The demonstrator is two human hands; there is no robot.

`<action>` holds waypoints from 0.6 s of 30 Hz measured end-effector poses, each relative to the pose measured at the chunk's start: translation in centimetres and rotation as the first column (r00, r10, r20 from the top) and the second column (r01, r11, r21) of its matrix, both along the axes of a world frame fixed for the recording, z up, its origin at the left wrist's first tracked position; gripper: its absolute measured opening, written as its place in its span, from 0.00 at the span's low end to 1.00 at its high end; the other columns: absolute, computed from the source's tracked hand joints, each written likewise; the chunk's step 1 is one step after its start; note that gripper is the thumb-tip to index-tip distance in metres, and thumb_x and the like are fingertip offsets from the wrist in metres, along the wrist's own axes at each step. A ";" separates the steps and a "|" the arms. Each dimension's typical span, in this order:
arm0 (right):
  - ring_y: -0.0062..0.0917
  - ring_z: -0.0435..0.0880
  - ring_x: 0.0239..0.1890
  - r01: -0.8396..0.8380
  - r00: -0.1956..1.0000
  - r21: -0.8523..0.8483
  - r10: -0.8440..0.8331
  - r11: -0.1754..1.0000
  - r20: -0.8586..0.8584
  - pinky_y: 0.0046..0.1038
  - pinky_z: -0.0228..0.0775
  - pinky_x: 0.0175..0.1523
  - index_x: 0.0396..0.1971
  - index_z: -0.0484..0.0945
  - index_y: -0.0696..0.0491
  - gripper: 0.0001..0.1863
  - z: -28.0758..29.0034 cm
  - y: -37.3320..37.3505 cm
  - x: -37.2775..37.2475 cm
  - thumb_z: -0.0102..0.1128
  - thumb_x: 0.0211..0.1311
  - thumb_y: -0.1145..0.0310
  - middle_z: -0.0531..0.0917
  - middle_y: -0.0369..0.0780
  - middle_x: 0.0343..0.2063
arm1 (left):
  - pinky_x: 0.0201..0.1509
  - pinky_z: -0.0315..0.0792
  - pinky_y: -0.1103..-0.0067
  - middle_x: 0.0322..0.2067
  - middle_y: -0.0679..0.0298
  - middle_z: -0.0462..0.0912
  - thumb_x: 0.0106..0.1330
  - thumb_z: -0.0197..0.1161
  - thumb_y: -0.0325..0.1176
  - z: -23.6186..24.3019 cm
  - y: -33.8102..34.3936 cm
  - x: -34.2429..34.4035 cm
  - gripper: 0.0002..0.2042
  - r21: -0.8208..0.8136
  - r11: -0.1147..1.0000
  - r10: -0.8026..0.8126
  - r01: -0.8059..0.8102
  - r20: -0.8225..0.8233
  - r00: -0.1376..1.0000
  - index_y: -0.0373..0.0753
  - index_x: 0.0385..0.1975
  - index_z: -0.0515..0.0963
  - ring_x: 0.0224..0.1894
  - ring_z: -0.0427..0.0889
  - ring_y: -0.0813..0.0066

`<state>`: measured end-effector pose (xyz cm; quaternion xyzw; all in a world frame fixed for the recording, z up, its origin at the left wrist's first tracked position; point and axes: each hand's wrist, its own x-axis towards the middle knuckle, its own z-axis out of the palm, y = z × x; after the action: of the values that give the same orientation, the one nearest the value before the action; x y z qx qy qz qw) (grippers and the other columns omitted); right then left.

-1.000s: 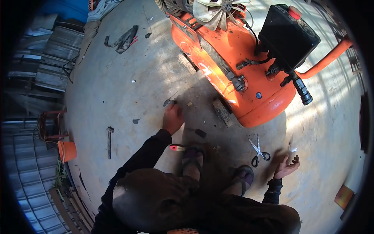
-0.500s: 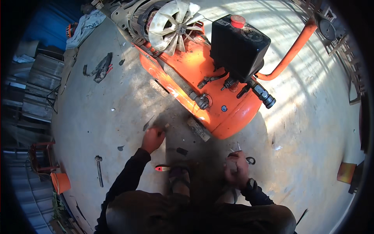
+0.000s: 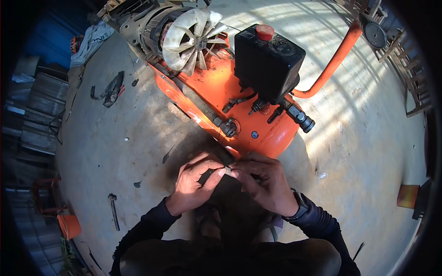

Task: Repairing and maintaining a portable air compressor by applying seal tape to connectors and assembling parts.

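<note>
My left hand (image 3: pixel 193 183) and my right hand (image 3: pixel 267 184) meet in front of the orange air compressor tank (image 3: pixel 276 133). Their thumbs and fingertips pinch a small greyish piece (image 3: pixel 228 171) between them; most of it is covered, so its kind cannot be made out. Both hands are closed. Just beyond them, on the tank, a ribbed hose (image 3: pixel 198 102) runs to an elbow fitting (image 3: pixel 228 128). Above the tank stands a black pressure switch box (image 3: pixel 264 69) with a red knob (image 3: pixel 264 32). A white fan (image 3: pixel 199 41) sits on the motor end.
A hammer (image 3: pixel 113 211) lies on the concrete floor at left, with an orange bucket (image 3: pixel 70 226) farther left. Dark gloves or cloth (image 3: pixel 111 91) lie beyond. A curved orange handle (image 3: pixel 329 69) rises at the tank's right. Wooden pallets (image 3: pixel 410 78) stand far right.
My hands have come together from either side, and both now grip the small piece. The scissors-like tool by my right hand and the red-handled brush no longer show. The view has shifted slightly.
</note>
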<state>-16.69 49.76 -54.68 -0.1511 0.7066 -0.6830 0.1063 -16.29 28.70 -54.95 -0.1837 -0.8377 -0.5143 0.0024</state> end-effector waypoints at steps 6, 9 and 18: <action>0.27 0.83 0.32 0.369 0.878 0.286 -0.231 0.884 -0.418 0.28 0.75 0.36 0.40 0.84 0.60 0.07 -0.4 -0.7 -4.5 0.63 0.63 0.78 0.83 0.42 0.32 | 0.42 0.73 0.77 0.32 0.60 0.81 0.66 0.67 0.25 0.5 -0.2 0.4 0.04 -0.014 0.989 0.149 -0.149 0.058 0.987 0.32 0.33 0.78 0.34 0.79 0.71; 0.32 0.83 0.36 0.628 0.645 0.319 -0.246 0.710 -0.724 0.31 0.76 0.39 0.41 0.84 0.59 0.09 -1.4 -2.5 -6.1 0.63 0.61 0.81 0.83 0.43 0.34 | 0.42 0.73 0.78 0.31 0.60 0.81 0.65 0.68 0.25 0.4 -0.7 0.7 0.05 0.016 0.987 0.161 -0.162 0.057 0.985 0.32 0.32 0.78 0.35 0.79 0.73; 0.39 0.82 0.42 0.268 0.769 0.218 -0.073 0.938 -0.635 0.36 0.76 0.47 0.44 0.83 0.57 0.18 -2.2 -2.8 -7.1 0.62 0.52 0.85 0.84 0.43 0.39 | 0.43 0.73 0.79 0.32 0.61 0.81 0.65 0.68 0.26 -0.1 -2.1 1.7 0.06 0.018 0.979 0.202 -0.204 0.095 0.975 0.32 0.32 0.78 0.35 0.79 0.73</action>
<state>-23.79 46.96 -56.93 -0.2827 0.8071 -0.4888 -0.1724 -14.63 26.64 -55.05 -0.0730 -0.8440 -0.5310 0.0185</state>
